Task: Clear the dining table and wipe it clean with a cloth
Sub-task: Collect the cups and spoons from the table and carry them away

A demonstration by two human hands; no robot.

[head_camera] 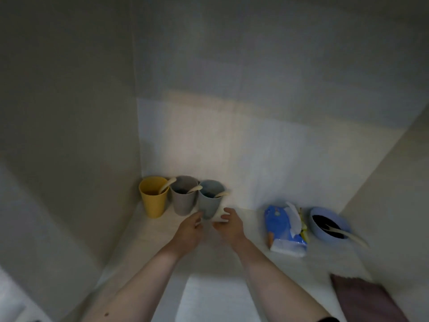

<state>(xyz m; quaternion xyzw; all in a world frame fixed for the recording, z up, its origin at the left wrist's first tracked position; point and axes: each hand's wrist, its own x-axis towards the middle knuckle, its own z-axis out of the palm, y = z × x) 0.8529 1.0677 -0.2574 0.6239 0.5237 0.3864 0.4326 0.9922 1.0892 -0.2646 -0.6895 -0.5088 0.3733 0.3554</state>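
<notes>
Clearing step, judged: both hands at the blue-grey cup [210,201] on the table [148,231]. Left hand [189,231] touches its base; grip unclear. Right hand [228,225] released, fingers loosely curled beside it. Next: secure hold, lift upright. Three cups, yellow [153,197], grey [184,196], blue-grey, each hold a spoon; blue bowl [329,224] holds dark contents and spoon.

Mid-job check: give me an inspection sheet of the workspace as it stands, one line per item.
Surface: pale table set into a corner.
Job's things: yellow cup, grey cup and blue-grey cup in a row along the back wall, a spoon in each; blue bowl with dark contents and a spoon, at right.
Clutter: blue tissue pack beside the bowl; dark purple cloth at the near right.
Hands: left hand and right hand at the blue-grey cup's base; grip unclear.
Cables: nothing seen.
Surroundings: plain walls.
</notes>
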